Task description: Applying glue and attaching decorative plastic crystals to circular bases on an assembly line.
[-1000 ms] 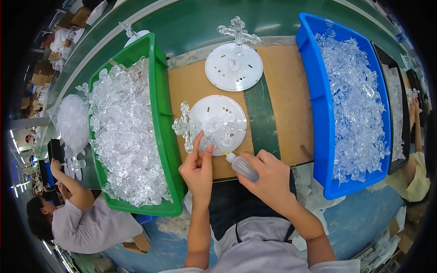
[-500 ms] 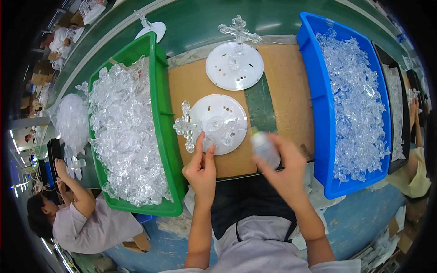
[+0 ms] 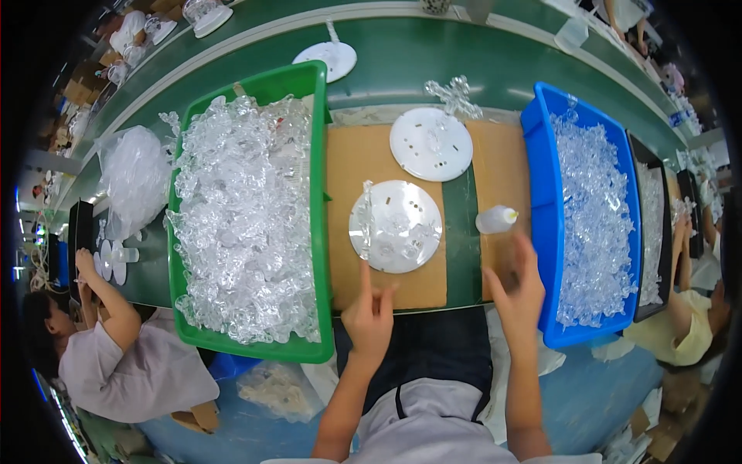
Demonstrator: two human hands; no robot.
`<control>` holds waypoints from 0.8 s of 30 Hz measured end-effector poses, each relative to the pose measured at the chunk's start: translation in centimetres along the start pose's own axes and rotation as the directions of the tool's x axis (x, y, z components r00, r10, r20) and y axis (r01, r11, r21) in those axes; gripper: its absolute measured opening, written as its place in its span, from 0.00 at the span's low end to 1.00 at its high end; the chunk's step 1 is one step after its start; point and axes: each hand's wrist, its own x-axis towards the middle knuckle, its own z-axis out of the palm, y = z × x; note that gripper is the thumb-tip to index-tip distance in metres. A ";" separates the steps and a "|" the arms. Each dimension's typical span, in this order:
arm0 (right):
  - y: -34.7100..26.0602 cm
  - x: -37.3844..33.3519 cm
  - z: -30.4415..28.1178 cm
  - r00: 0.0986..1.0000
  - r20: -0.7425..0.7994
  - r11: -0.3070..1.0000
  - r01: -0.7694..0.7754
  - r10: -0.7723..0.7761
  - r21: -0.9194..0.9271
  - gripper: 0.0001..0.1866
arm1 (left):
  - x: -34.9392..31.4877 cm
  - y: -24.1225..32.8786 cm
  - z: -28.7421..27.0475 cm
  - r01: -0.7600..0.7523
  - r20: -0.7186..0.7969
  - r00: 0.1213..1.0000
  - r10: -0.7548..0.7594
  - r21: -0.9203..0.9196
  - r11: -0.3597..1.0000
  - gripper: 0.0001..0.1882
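Note:
My left hand [image 3: 371, 321] stretches its index finger to the lower rim of a white round disc [image 3: 418, 201] and holds nothing visible. A clear plastic cross [image 3: 366, 216] rises at that disc's left side, seen nearly edge-on, and more clear pieces sit on its lower half. My right hand [image 3: 518, 290] is open, thumb and fingers apart, just below a translucent squeeze bottle [image 3: 495, 220] with a yellowish tip. The bottle rests on the cardboard, apart from the hand. Farther back, a second white disc [image 3: 417, 155] bears another clear cross [image 3: 454, 97].
A green bin [image 3: 319, 232] of clear plastic parts stands left; a blue bin [image 3: 549, 255] of smaller ones stands right. Cardboard [image 3: 352, 155] covers part of the green table [image 3: 371, 58]. Another white disc [image 3: 340, 66] lies behind the green bin. Co-workers [image 3: 131, 363] sit on both sides.
My right hand has put the bottle down on the cardboard to the right and let go. The near disc has been turned, bringing its cross upright at the left side. The whole view has shifted.

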 end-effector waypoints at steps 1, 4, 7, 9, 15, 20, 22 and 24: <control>-2.1 0.7 -1.4 1.000 -0.008 1.000 0.017 -0.017 -0.006 0.39 | -0.5 -0.2 -0.3 -0.006 -0.013 1.000 0.006 -0.013 1.000 0.25; -10.5 3.6 -3.2 0.700 0.270 0.667 0.713 -0.661 -0.217 0.29 | -1.5 -2.0 -1.5 -0.319 0.012 0.947 0.320 0.140 0.937 0.22; -14.8 10.0 2.9 0.148 0.403 0.117 0.988 -0.903 -0.101 0.15 | -0.7 -2.2 -0.4 -0.422 -0.007 0.905 0.424 0.081 0.903 0.21; -15.2 12.1 5.9 -0.006 0.916 -0.139 0.989 -0.400 -0.054 0.09 | 0.0 -2.5 0.2 -0.532 -0.052 0.844 0.534 0.048 0.845 0.20; -19.1 18.0 -5.2 0.196 0.557 0.139 0.980 -0.807 -0.143 0.08 | 0.3 -3.7 -0.4 -0.525 -0.162 0.835 0.526 0.051 0.849 0.19; -18.5 32.4 -9.3 0.686 0.380 0.416 0.699 -0.621 -0.582 0.11 | 0.7 -3.2 -0.3 -0.466 -0.123 0.873 0.472 0.075 0.881 0.19; -14.3 38.7 -7.2 0.773 0.395 0.408 0.609 -0.496 -0.680 0.15 | 0.9 -2.6 0.3 -0.465 -0.114 0.876 0.469 0.060 0.883 0.19; -9.7 43.6 -3.8 0.817 0.461 0.411 0.574 -0.346 -0.709 0.19 | 0.4 -2.6 0.4 -0.440 -0.082 0.891 0.446 0.080 0.894 0.19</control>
